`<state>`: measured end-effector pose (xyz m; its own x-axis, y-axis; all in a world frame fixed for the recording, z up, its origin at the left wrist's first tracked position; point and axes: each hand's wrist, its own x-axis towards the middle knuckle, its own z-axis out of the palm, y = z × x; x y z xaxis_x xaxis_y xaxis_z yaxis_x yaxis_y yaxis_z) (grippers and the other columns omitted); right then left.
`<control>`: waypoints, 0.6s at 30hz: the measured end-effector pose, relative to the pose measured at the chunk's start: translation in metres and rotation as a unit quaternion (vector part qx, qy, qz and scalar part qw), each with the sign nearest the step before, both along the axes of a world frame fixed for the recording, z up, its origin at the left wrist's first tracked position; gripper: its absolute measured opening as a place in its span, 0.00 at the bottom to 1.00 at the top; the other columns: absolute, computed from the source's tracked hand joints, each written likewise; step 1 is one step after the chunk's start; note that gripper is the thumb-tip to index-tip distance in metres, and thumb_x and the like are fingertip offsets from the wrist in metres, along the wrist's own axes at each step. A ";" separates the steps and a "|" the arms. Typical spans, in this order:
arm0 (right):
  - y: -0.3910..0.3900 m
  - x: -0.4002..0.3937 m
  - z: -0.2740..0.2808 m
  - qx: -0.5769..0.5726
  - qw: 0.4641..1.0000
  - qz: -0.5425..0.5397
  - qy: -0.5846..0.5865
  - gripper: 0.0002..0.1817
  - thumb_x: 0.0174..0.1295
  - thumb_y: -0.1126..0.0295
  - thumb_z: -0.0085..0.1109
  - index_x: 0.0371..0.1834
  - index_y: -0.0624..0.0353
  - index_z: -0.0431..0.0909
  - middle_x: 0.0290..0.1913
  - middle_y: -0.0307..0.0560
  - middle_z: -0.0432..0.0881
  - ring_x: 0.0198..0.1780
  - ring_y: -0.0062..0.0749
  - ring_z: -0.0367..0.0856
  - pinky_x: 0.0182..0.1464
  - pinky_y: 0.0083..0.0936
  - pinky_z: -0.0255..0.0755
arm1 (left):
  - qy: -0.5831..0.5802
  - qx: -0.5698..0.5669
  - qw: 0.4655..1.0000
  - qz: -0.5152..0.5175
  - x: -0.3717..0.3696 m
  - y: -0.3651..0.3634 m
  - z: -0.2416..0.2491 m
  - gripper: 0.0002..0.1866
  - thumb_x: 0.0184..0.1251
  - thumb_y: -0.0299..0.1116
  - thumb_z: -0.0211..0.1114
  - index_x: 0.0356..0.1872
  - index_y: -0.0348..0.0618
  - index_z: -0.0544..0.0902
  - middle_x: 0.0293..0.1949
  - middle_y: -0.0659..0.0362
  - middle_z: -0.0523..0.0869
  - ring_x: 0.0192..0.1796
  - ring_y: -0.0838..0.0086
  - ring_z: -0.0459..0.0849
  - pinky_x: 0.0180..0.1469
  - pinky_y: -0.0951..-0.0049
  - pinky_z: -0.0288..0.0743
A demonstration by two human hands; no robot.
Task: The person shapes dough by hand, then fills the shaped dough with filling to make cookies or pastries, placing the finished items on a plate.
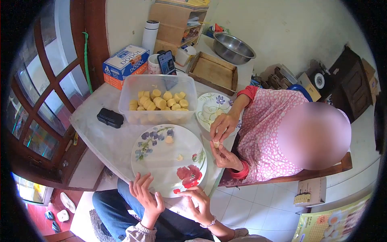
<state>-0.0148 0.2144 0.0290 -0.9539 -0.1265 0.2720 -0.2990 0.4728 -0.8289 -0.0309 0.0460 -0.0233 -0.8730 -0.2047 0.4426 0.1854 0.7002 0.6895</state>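
A large white plate painted with blue flowers and a red poppy lies in front of me. On it sit a pale yellow cylindrical piece and a few crumbs. My left hand is at the plate's near left rim, fingers spread, holding nothing. At the near right rim, beside the red petals, my right hand has its index finger stretched out and the thumb apart, with nothing visible between them. Beyond the plate stands a clear plastic tub with many short yellow cylinders.
To the right, a co-worker's hands pinch a small pale piece over a second flowered plate. A black case lies left of the tub. Behind are a dodol box, a phone, a rectangular tray and a steel basin.
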 end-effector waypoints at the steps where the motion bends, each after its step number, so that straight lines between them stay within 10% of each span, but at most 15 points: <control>1: 0.000 0.000 0.000 -0.001 1.000 0.000 -0.004 0.10 0.64 0.75 0.55 0.46 0.59 0.83 0.40 0.46 0.81 0.43 0.37 0.79 0.48 0.31 0.71 | 0.000 0.000 1.000 0.000 0.000 0.000 0.001 0.23 0.62 0.42 0.50 0.55 0.43 0.74 0.57 0.52 0.78 0.70 0.53 0.66 0.74 0.48 0.39; 18: 0.001 0.001 -0.002 -0.010 1.000 -0.002 -0.022 0.11 0.63 0.76 0.56 0.47 0.58 0.83 0.41 0.45 0.81 0.45 0.37 0.78 0.51 0.32 0.70 | -0.007 0.005 1.000 -0.002 0.001 0.000 0.000 0.23 0.63 0.43 0.50 0.56 0.43 0.74 0.57 0.52 0.78 0.70 0.53 0.65 0.74 0.48 0.39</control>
<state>-0.0135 0.2156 0.0273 -0.9653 -0.1178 0.2330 -0.2610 0.4565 -0.8506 -0.0301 0.0463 -0.0237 -0.8798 -0.2062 0.4282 0.1780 0.6925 0.6991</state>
